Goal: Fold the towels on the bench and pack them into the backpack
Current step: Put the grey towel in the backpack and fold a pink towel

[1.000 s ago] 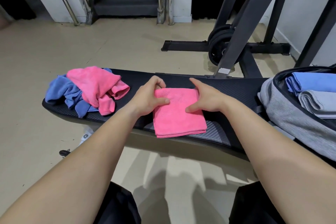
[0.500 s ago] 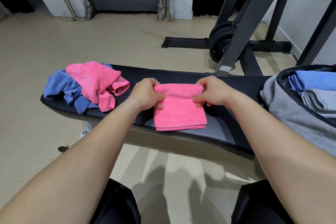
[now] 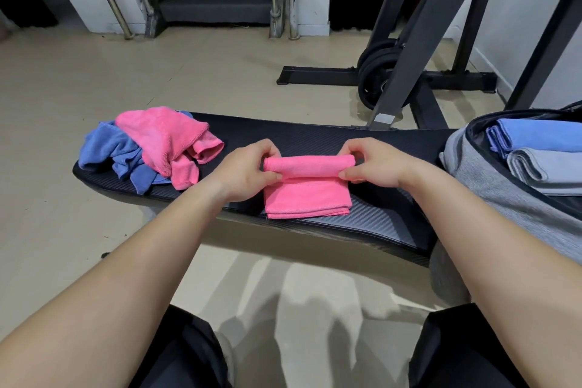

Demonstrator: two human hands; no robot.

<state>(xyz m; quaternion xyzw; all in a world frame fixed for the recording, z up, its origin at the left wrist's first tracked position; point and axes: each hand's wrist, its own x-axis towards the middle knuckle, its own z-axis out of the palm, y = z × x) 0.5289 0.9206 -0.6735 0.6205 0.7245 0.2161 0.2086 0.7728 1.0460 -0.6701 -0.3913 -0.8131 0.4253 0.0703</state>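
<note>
Pinching the far edge of the pink towel (image 3: 307, 190) at its two corners, the left hand (image 3: 244, 172) and the right hand (image 3: 376, 164) are each clenched on the cloth, thumb below and fingers over the top, with that edge lifted and curled into a soft roll above the flat lower part. The towel sits mid-bench (image 3: 371, 220), near the front edge, already several layers thick. To land this fold cleanly, I would judge that both corners should travel toward the body at the same pace and come down square on the near edge, then be pressed flat so the layers do not slide apart. The open backpack (image 3: 491, 198) lies at the right end of the bench, with a folded blue towel (image 3: 535, 135) and a folded grey towel (image 3: 548, 172) already inside, leaving room toward the front. A crumpled heap of a pink cloth (image 3: 163, 138) over a blue cloth (image 3: 108, 148) waits at the left end, well apart from the hands. Nothing lies between the towel and the bag; the black rack frame (image 3: 409, 50) stands behind the bench, out of the way.
</note>
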